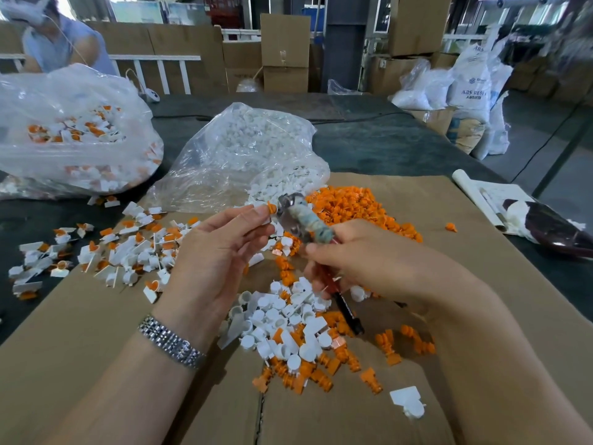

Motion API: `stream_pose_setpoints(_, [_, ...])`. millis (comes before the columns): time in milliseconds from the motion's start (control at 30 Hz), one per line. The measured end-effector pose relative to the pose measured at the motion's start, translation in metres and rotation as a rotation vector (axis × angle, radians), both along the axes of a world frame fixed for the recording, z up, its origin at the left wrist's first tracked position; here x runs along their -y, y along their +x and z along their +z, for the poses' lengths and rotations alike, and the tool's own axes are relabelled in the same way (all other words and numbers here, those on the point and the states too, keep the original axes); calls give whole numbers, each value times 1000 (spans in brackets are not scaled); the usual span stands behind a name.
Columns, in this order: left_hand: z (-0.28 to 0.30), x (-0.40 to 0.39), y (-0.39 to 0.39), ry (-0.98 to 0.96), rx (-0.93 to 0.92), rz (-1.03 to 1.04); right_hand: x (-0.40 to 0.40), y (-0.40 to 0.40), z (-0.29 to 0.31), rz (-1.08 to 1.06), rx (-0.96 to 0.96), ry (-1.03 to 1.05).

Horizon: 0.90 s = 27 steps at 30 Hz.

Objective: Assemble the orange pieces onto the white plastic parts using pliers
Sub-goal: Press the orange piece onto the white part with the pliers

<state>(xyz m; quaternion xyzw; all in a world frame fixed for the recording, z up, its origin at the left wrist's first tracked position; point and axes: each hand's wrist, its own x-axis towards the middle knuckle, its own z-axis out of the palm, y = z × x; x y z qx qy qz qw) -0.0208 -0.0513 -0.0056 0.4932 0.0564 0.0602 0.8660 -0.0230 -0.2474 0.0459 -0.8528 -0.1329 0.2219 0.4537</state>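
Mid-press on one unit. Left hand [221,248] pinching a white plastic part [256,208] at fingertip level, orange piece [272,207] seated at its end, facing the tool. Right hand [362,258] wrapped around the pliers [298,216], fingers curled on the red-black handles, tape-wound neck sticking out above the thumb. Jaws meeting the orange piece; how wide they stand, cannot tell — too blurred.

Location: held up above the cardboard sheet [417,200], between the two hands, just in front of the clear bag of white parts [244,149].

Stock: loose orange pile [353,203] behind the pliers, mixed white and orange heap [288,322] under the wrists, finished units [106,252] scattered to the left, second bag of finished units [70,123] far left.

Handling, judged:
- Both parts tiny, near weightless, rigid moulded plastic. Smooth, so likely slippery in bare fingers.
- White part: thin flat tab looks like the weak spot, probably snaps or bends if levered. Better pinched on the round cup body, tab left free.
- Orange piece: ribbed stem, likely a push-fit. Best gripped across the head with the jaws, square to the axis.
- Squeeze gently, straight in. Skewed pressure risks popping the piece out sideways or marring the ribs.
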Motion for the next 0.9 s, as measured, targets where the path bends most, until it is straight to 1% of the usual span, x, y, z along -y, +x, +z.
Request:
stream_pose_setpoints(333, [0,4,-1,44,25,106,-11,-7,0,70,82,-104])
stream_pose_setpoints(533, [-3,6,-2,102,28,130,-20,-9,-7,83,198,-172])
stream_pose_setpoints(800, [-5,7,0,44,29,144,-30,-6,-19,-23,350,-245])
stream_pose_setpoints(900, [-6,7,-1,37,24,146,-32,-3,-21,-27,378,-267])
